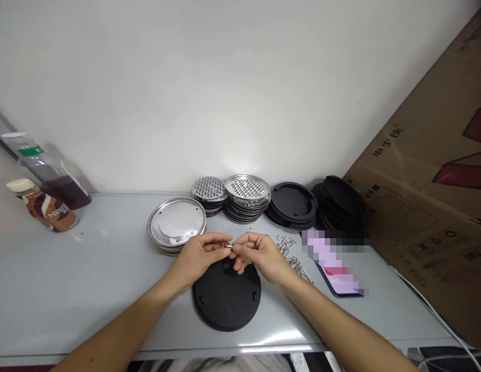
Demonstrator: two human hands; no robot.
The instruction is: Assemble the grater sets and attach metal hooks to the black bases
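Note:
Above the far edge of a black round disc [227,302], my two hands meet around a small bent metal wire piece [227,246] with a ring-like end. My left hand [204,256] pinches one side of it between thumb and fingers. From the other side, my right hand [259,253] also grips it with thumb and forefinger, its lower fingers curled. The disc lies flat on the table with small knobs near its rim. Just right of my right hand lies a loose heap of similar wire pieces [298,267]. A stack of shiny metal lids [176,222] stands beyond my left hand.
Along the wall stand stacked perforated metal discs [209,188], rimmed grater-like discs [247,191] and black round trays [292,204]. A phone [337,274] lies to the right, before a large cardboard box [422,222]. Two bottles, one a coffee bottle [46,206], stand at left.

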